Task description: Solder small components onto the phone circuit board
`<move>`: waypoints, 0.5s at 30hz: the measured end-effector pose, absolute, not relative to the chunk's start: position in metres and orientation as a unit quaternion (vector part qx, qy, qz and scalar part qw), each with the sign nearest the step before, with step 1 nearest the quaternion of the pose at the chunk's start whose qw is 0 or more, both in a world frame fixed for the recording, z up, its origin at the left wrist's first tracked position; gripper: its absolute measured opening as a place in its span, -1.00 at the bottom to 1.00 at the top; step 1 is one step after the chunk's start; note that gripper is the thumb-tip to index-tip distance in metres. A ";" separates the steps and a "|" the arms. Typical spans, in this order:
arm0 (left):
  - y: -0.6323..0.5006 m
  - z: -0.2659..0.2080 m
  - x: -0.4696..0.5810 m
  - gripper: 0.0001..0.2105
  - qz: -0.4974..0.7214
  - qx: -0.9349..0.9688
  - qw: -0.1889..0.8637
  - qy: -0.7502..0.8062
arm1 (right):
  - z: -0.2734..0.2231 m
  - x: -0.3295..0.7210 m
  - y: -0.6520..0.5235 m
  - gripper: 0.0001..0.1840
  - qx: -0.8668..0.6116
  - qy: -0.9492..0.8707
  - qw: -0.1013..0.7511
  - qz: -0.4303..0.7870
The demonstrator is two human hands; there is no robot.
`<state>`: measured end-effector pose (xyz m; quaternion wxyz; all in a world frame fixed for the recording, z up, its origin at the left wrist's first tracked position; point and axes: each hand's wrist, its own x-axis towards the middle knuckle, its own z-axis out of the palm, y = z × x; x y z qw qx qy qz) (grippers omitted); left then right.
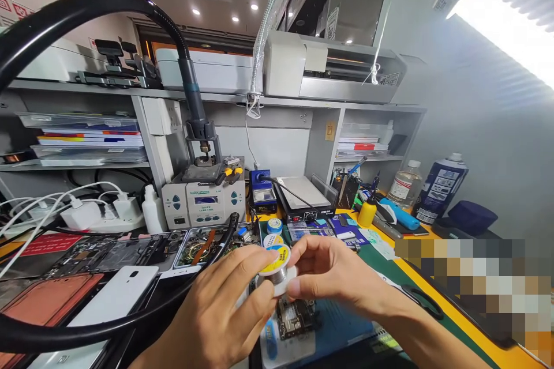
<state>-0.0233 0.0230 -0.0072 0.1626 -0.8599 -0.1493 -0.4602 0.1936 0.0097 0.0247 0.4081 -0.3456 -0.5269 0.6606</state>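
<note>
A small spool of solder wire (pixel 279 274), with a yellow and blue label on its top, is held up in front of me. My left hand (pixel 220 305) grips it from the left, fingers curled round its rim. From the right, my right hand (pixel 324 268) closes thumb and forefinger at the spool's edge; whether a loose wire end is between them I cannot make out. Below the spool lies a phone circuit board (pixel 298 320) on a blue work pad (pixel 333 328). Small round tins (pixel 274 225) stand just behind my hands.
A black hose (pixel 108 328) arches across the left side. Behind stand a hot-air station (pixel 203 203) and a heating plate (pixel 305 195). Phones (pixel 116 305) lie at left. Scissors (pixel 411 294), a yellow bottle (pixel 367 213) and a spray can (pixel 441 187) are at right.
</note>
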 end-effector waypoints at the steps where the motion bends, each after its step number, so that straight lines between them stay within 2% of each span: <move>1: 0.023 -0.008 -0.024 -0.84 -0.459 -0.860 0.163 -0.152 | 0.026 0.194 0.010 -0.61 -0.347 -0.527 0.407 0.660; 7: 0.027 -0.008 -0.027 -0.78 -0.437 -0.873 0.178 -0.125 | 0.031 0.194 0.009 -0.64 -0.352 -0.534 0.397 0.657; 15: 0.025 -0.007 -0.026 -0.84 -0.431 -0.865 0.219 -0.137 | 0.032 0.195 0.009 -0.63 -0.359 -0.531 0.395 0.658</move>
